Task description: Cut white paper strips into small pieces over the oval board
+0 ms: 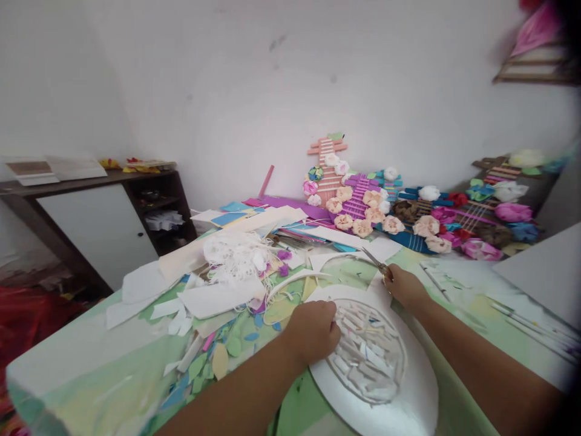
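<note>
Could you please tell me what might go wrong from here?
The scissors in the right hand point toward white paper, so a careless snip might nick it. The paper bits inside the oval on the white board could spill if the left hand tilts it, though I can't tell whether they are glued.

At nine o'clock, a dark brown wooden cabinet (95, 221) with a flat white door (100, 237); below it at eight, glossy red plastic sheeting (40, 318). At twelve, a plain pale-grey wall (290, 91). At one, a coral-pink strip-built ornament (325, 149) with white crumpled-paper flowers (332, 160); at two, a purple strip-built ornament (362, 192) with peach flowers (344, 223).
</note>
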`<state>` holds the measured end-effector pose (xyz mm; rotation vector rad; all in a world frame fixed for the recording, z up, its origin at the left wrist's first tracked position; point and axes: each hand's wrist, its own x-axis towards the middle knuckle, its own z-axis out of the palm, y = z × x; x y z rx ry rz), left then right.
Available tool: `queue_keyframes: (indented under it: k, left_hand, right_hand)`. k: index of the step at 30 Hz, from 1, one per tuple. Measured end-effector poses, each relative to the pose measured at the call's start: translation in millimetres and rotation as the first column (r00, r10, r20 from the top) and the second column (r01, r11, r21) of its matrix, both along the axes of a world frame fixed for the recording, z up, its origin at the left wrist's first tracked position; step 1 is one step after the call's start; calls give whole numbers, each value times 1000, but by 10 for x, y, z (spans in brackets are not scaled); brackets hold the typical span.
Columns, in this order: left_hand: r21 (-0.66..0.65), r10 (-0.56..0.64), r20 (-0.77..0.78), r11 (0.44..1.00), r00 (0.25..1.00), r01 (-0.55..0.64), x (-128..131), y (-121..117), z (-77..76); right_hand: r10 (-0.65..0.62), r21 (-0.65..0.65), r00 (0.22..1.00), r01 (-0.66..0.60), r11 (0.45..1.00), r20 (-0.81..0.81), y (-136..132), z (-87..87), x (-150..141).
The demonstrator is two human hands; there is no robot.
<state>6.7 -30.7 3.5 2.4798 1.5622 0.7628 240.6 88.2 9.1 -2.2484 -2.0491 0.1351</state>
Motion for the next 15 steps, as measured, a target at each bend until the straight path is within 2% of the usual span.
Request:
queue_keyframes:
  k: [6,8,12,14,15]
  left_hand:
    - [35,-87,167,996,982,82,-32,-76,-1]
    - [10,-81,225,997,971,80,-48,-57,10]
    - [-76,-49,400,993,915,86,-9,-59,137]
    - [-169,-81,530,965,844,199,51,-175,272]
    - [-284,-109,739,844,665,454,81,-278,351]
  right_hand:
    - [-69,63,995,73,995,-67,-265,179,-25]
    - [-75,87,992,84,993,-104,-459,264,-72]
    - [23,64,986,-13,998,-166,-963,350,-219]
    - [47,44,982,-40,998,-184,-1180,343,-281]
    - [44,40,981,-37,998,-191,-1265,334,-299]
